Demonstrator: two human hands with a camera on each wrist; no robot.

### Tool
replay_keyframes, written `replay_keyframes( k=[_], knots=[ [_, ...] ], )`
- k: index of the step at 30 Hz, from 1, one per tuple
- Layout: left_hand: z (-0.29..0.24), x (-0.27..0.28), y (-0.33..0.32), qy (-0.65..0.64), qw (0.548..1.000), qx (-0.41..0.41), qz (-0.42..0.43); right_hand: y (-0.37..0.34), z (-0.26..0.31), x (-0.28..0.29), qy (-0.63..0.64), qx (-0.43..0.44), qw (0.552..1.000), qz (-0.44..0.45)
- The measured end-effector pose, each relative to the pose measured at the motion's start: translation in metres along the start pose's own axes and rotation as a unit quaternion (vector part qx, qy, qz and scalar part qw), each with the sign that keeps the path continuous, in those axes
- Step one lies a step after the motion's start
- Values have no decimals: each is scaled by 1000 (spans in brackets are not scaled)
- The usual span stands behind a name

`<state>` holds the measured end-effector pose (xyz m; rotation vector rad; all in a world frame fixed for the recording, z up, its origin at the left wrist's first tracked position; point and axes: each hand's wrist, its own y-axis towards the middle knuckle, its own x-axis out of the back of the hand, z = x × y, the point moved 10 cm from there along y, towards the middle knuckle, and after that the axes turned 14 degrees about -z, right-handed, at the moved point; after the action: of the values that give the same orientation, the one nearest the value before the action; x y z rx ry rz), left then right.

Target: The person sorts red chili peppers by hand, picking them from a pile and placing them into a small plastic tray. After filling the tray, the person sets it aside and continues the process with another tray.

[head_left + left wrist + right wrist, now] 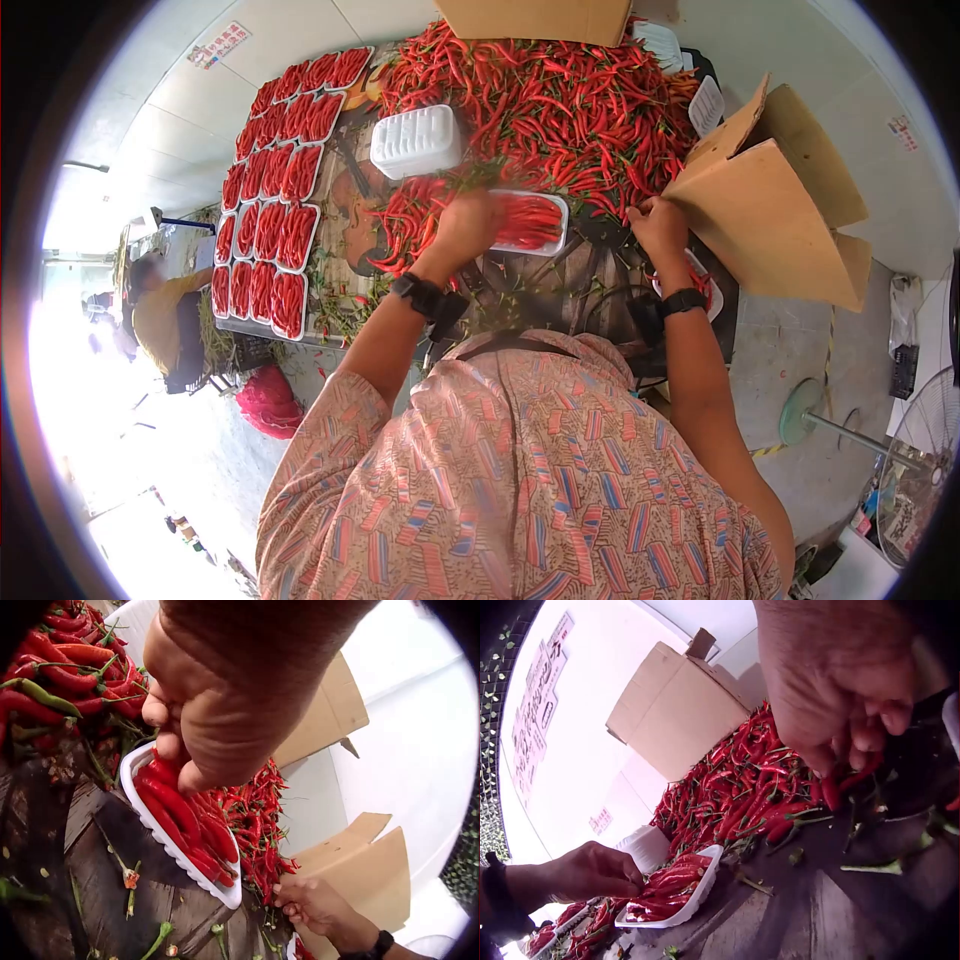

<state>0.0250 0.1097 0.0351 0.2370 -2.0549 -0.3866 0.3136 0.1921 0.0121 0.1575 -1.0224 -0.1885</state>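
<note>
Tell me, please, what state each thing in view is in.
Front tray: holding red chilies.
Trays in rows: filled with red chilies.
White tray stack: nested together.
Chili pile: loosely heaped, many stems attached.
Cardboard box at right: flaps open.
Fan: running or not, unclear.
Left hand: at the front tray's chilies; grip unclear.
Right hand: pinching a single chili at the pile's edge.
</note>
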Motion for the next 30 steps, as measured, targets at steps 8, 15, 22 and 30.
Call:
replay_keyframes(
  k=[8, 15, 22, 30],
  knots=[
    [-3, 3, 1, 17, 1000, 9, 10, -6, 3, -9, -58, -2, 997, 57],
    [-61, 30, 23, -75, 993, -76, -41, -16, 39, 31, 68, 38, 994, 75],
    [-118, 36, 23, -144, 969, -189, -71, -49, 114, 35, 157, 176, 961, 146],
    [-117, 43, 10, -146, 967, -196, -71, -59, 138, 37, 191, 235, 944, 129]
  ],
)
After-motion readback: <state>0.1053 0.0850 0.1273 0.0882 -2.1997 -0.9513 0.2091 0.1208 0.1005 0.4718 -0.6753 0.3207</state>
